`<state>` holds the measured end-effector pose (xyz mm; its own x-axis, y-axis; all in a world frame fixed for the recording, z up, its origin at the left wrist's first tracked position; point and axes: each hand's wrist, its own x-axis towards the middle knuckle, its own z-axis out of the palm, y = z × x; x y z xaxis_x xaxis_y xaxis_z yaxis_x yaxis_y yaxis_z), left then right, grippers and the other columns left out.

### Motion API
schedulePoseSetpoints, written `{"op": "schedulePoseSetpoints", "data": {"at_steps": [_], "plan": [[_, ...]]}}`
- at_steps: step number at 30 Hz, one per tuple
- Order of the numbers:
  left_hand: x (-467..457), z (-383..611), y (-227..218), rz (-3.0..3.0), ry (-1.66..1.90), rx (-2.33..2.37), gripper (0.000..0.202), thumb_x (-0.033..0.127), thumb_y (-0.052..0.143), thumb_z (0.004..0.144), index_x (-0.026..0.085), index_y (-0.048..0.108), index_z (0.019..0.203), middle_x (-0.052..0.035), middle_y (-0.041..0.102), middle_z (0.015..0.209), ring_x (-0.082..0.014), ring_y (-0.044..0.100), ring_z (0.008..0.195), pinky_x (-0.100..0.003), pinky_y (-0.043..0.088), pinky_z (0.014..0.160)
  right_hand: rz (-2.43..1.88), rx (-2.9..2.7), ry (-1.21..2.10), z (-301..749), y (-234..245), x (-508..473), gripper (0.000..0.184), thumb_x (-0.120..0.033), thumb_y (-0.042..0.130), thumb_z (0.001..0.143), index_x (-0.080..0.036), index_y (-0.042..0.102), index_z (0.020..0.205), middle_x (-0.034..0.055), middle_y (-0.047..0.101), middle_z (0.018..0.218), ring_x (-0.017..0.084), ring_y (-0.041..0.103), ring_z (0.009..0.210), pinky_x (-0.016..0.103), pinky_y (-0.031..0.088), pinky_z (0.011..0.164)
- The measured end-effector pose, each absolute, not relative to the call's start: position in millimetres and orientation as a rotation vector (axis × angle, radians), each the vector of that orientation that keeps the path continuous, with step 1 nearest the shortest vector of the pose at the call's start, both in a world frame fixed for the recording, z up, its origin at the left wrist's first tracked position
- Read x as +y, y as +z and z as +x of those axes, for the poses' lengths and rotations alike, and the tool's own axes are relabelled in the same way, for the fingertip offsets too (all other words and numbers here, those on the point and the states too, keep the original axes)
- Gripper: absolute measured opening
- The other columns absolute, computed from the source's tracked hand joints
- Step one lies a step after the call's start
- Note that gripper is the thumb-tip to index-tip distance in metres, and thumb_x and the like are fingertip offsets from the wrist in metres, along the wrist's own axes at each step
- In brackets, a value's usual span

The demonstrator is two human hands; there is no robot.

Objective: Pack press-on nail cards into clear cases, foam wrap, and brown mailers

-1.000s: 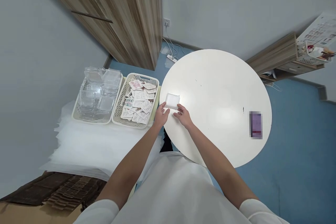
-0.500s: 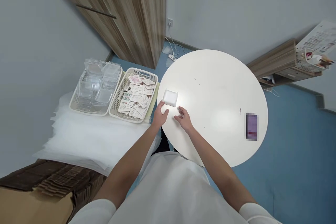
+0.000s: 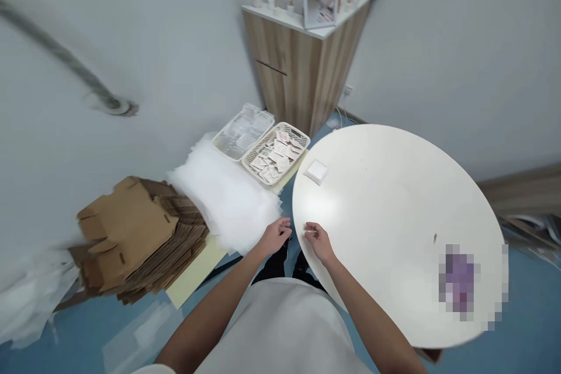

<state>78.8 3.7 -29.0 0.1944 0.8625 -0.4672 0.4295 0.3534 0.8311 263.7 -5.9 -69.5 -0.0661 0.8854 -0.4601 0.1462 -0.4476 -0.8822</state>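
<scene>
"One small white packet [image 3: 316,171] on a round white worktop [image 3: 385,216], right? Where's it sitting?"

"Yep. Going left to right: a stack of flat brown cardboard [image 3: 131,234], a pile of white sheets [image 3: 223,196], a basket [image 3: 225,151] of clear containers [image 3: 249,131], then just beside that a second basket [image 3: 256,175] full of printed cards [image 3: 274,160]. After that it's the worktop, and the packet lies flat near its left rim. It's ahead and to the right of the left hand [image 3: 276,235], pretty much straight ahead of the right hand [image 3: 319,241], and clearly apart from both."

"Any brands or text?"

"The cards have some kind of print, but it's way too small and blurry for me. Over on the right side of the worktop there's a purple thing [image 3: 459,281], and that one's pixelated, so can't read it either."

"And the hands?"

"Left one's about half open, fingers loosely bent, nothing in it, level with the gap between the sheets and the worktop. Right one's much the same: half open, fingers curled in a bit, empty, at the worktop's near-left edge. Can't tell if it's actually touching the surface."
</scene>
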Motion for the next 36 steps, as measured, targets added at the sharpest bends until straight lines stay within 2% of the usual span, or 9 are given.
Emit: {"op": "schedulePoseSetpoints", "data": {"at_steps": [5, 9, 13, 16, 21, 24, 27, 31, 36], "plan": [[-35.1, 31.0, 3.2, 1.573, 0.276, 1.523, 0.050, 0.044, 0.049, 0.075, 0.024, 0.046, 0.120, -0.0078, 0.051, 0.123, -0.0258, 0.049, 0.110, -0.038, 0.039, 0.089, -1.517, -1.374, 1.629, 236.0, -78.8, -10.0, 0.034, -0.036, 0.054, 0.068, -0.017, 0.057, 0.097, 0.0073, 0.062, 0.088, 0.017, 0.059, 0.074, 0.033, 0.048, 0.072], [-60.4, -18.1, 29.5, 1.656, 0.375, 1.680, 0.046, 0.041, 0.047, 0.077, 0.022, 0.047, 0.119, -0.0070, 0.054, 0.119, -0.0228, 0.051, 0.106, -0.035, 0.039, 0.089, -1.440, -1.649, 1.611, 197.5, -71.0, 1.1, 0.030, -0.036, 0.053, 0.069, -0.018, 0.059, 0.092, 0.0051, 0.062, 0.081, 0.017, 0.058, 0.070, 0.033, 0.048, 0.067], [-82.7, -79.6, 53.3, 1.634, 0.633, 1.940, 0.043, 0.041, 0.039, 0.081, 0.021, 0.047, 0.118, -0.0064, 0.054, 0.117, -0.0196, 0.053, 0.102, -0.031, 0.041, 0.085, -1.296, -1.945, 1.572, 138.0, -48.6, 15.8, 0.029, -0.036, 0.049, 0.073, -0.019, 0.058, 0.094, 0.0057, 0.062, 0.086, 0.016, 0.058, 0.071, 0.030, 0.047, 0.063], [-95.3, -132.2, 62.9, 1.554, 0.660, 2.191, 0.045, 0.045, 0.038, 0.081, 0.019, 0.048, 0.117, -0.0085, 0.056, 0.115, -0.0224, 0.053, 0.101, -0.033, 0.042, 0.083, -1.168, -2.148, 1.441, 79.8, -24.4, 24.6, 0.028, -0.035, 0.049, 0.074, -0.020, 0.055, 0.097, 0.0059, 0.060, 0.092, 0.016, 0.057, 0.073, 0.031, 0.046, 0.067], [-111.5, -203.6, 49.8, 1.428, 0.420, 2.425, 0.059, 0.058, 0.037, 0.075, 0.015, 0.051, 0.113, -0.0141, 0.056, 0.111, -0.0299, 0.049, 0.105, -0.039, 0.039, 0.083, -1.075, -2.421, 1.044, -21.4, 15.4, 31.3, 0.048, -0.037, 0.056, 0.071, -0.020, 0.045, 0.115, 0.0067, 0.055, 0.099, 0.016, 0.055, 0.076, 0.031, 0.044, 0.073], [-123.9, -226.5, 33.2, 1.365, 0.373, 2.410, 0.070, 0.065, 0.036, 0.071, 0.012, 0.049, 0.115, -0.0158, 0.054, 0.114, -0.0318, 0.046, 0.108, -0.040, 0.037, 0.085, -1.107, -2.530, 0.839, -66.8, 28.8, 31.9, 0.053, -0.035, 0.055, 0.073, -0.020, 0.039, 0.121, 0.0076, 0.052, 0.104, 0.018, 0.054, 0.088, 0.029, 0.042, 0.072], [-137.3, -240.0, 22.4, 1.310, 0.427, 2.328, 0.073, 0.067, 0.036, 0.070, 0.012, 0.047, 0.117, -0.0151, 0.050, 0.119, -0.0306, 0.043, 0.112, -0.038, 0.036, 0.088, -1.191, -2.652, 0.666, -94.3, 34.3, 32.7, 0.046, -0.031, 0.052, 0.075, -0.021, 0.041, 0.118, 0.0090, 0.052, 0.105, 0.021, 0.053, 0.092, 0.029, 0.040, 0.068], [-146.4, -249.6, 18.4, 1.322, 0.528, 2.233, 0.070, 0.064, 0.040, 0.070, 0.013, 0.047, 0.117, -0.0149, 0.050, 0.118, -0.0291, 0.045, 0.110, -0.036, 0.036, 0.088, -1.296, -2.763, 0.520, -110.3, 36.7, 36.2, 0.023, -0.023, 0.043, 0.080, -0.022, 0.049, 0.102, 0.0089, 0.057, 0.093, 0.021, 0.056, 0.080, 0.029, 0.037, 0.062], [-138.3, -243.4, 19.4, 1.450, 0.554, 2.246, 0.058, 0.055, 0.045, 0.073, 0.014, 0.049, 0.114, -0.0145, 0.054, 0.108, -0.0296, 0.048, 0.104, -0.036, 0.037, 0.084, -1.365, -2.709, 0.545, -115.9, 46.5, 36.4, 0.017, -0.024, 0.037, 0.082, -0.020, 0.046, 0.096, 0.0083, 0.060, 0.077, 0.022, 0.056, 0.072, 0.030, 0.036, 0.061]]}}
